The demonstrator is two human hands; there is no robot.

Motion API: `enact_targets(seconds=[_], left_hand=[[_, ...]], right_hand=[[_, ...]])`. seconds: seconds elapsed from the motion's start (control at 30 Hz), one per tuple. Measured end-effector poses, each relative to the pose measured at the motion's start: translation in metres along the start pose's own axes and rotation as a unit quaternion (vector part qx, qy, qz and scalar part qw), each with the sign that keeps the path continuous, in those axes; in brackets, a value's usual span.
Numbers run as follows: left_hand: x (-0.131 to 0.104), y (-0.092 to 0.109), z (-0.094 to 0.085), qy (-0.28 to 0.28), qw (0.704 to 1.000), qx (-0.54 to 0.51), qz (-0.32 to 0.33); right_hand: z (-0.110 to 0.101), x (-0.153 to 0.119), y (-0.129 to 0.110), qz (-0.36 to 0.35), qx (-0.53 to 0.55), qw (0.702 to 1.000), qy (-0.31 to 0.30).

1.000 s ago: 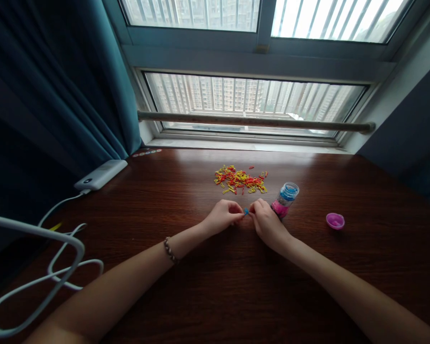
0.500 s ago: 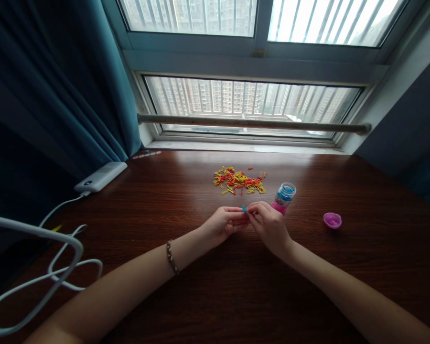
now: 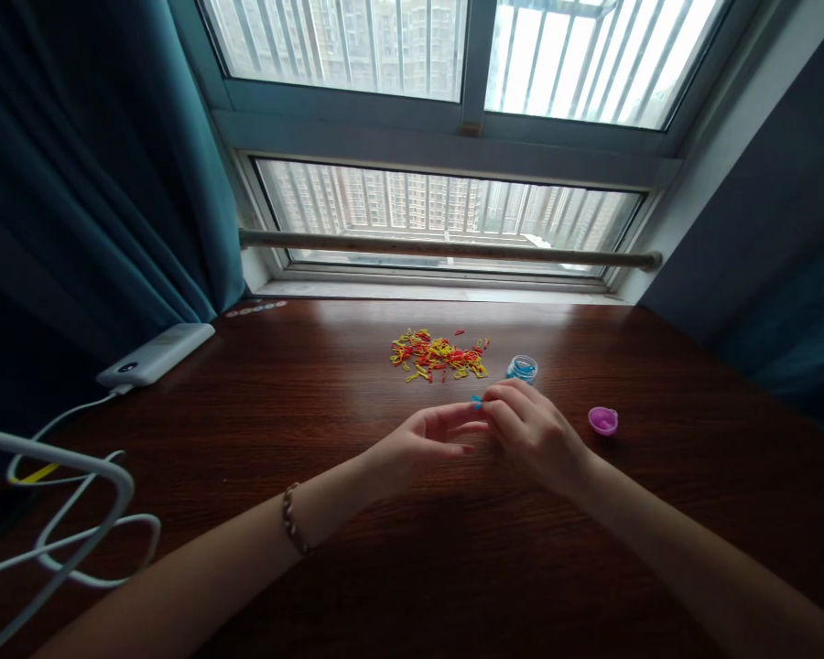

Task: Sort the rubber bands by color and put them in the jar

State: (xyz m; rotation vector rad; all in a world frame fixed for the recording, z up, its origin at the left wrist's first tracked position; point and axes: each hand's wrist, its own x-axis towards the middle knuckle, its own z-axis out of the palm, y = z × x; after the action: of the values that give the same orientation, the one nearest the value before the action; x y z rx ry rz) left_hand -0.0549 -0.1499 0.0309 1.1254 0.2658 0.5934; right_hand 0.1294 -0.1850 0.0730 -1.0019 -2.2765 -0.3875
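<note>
Two hands meet above the table's middle. My right hand (image 3: 532,426) is closed in a pinch, with a small blue piece (image 3: 477,402) at its fingertips, too small to make out fully. My left hand (image 3: 429,439) has its fingers stretched out and its thumb apart from them; the tip of its index finger touches the blue piece. Just behind my right hand stands a clear open jar (image 3: 523,368) with blue contents, its lower part hidden by the hand. Farther back lies a loose pile of small red and yellow loop-shaped pieces (image 3: 439,354).
A pink cup-shaped cap (image 3: 602,421) lies right of my right hand on the brown wooden table (image 3: 302,366). At the left are a white power bank (image 3: 157,353) and a looping white cable (image 3: 103,467). A window with a rail (image 3: 446,247) closes off the back.
My left thumb has dropped away from the index finger, opening the left pinch. The blue piece stays at my right fingertips. The whole view has shifted slightly, and my right hand covers more of the jar.
</note>
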Motion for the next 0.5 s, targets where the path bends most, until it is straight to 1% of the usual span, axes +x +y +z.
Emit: enact_targets(seconds=[0.03, 0.1, 0.13, 0.2, 0.27, 0.33, 0.4, 0.5], left_hand=[[-0.001, 0.001, 0.002, -0.012, 0.999, 0.038, -0.004], [-0.002, 0.001, 0.004, -0.029, 0.993, 0.111, -0.014], [-0.002, 0.0, 0.004, -0.036, 0.989, 0.143, -0.018], [-0.002, -0.001, 0.005, -0.045, 0.979, 0.2, -0.02], [-0.003, -0.003, 0.005, -0.047, 0.966, 0.254, -0.016], [-0.003, -0.004, 0.005, -0.035, 0.951, 0.308, -0.005], [-0.002, -0.006, 0.003, -0.012, 0.931, 0.365, 0.017], [0.0, -0.01, -0.001, 0.019, 0.885, 0.461, 0.071]], right_hand=[[-0.008, 0.003, 0.008, 0.024, 0.005, 1.0, 0.01], [-0.024, 0.009, 0.027, 0.132, -0.003, 0.99, 0.048], [-0.03, 0.013, 0.038, 0.175, -0.004, 0.984, 0.028], [-0.037, 0.02, 0.058, 0.216, 0.009, 0.975, -0.039], [-0.039, 0.025, 0.071, 0.225, 0.015, 0.969, -0.104], [-0.037, 0.028, 0.077, 0.215, 0.01, 0.965, -0.15], [-0.035, 0.031, 0.076, 0.199, -0.008, 0.963, -0.18], [-0.038, 0.034, 0.071, 0.167, -0.018, 0.964, -0.208]])
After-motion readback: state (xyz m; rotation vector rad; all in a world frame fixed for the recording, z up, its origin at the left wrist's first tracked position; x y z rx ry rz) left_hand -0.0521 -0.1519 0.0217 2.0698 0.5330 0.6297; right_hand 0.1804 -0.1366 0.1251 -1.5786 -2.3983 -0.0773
